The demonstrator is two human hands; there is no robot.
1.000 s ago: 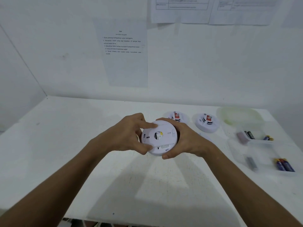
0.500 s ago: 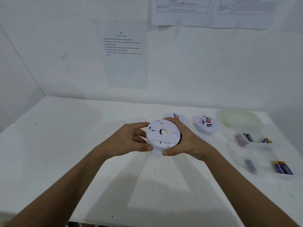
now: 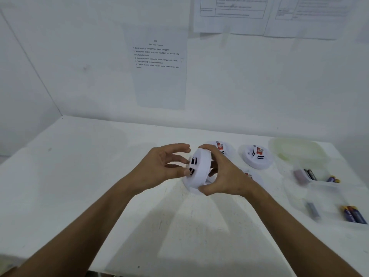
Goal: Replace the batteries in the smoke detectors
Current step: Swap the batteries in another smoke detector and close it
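A white round smoke detector is held on edge above the white table, its dark vent slots facing left. My right hand grips it, forefinger over the top rim and thumb under the bottom. My left hand is spread, thumb and fingertips touching the vented face. A white round piece lies on the table right under the held detector. Two more detectors with red labels sit behind. A red-labelled part peeks out past my right hand.
At the right stand clear plastic trays holding batteries: dark ones, blue-yellow ones and a grey one. A cloudy lid lies at the back right. Printed sheets hang on the wall.
The detector has turned from back-facing-me to standing on edge with its vents to the left. My left hand has loosened from gripping the rim to spread fingers touching its face.
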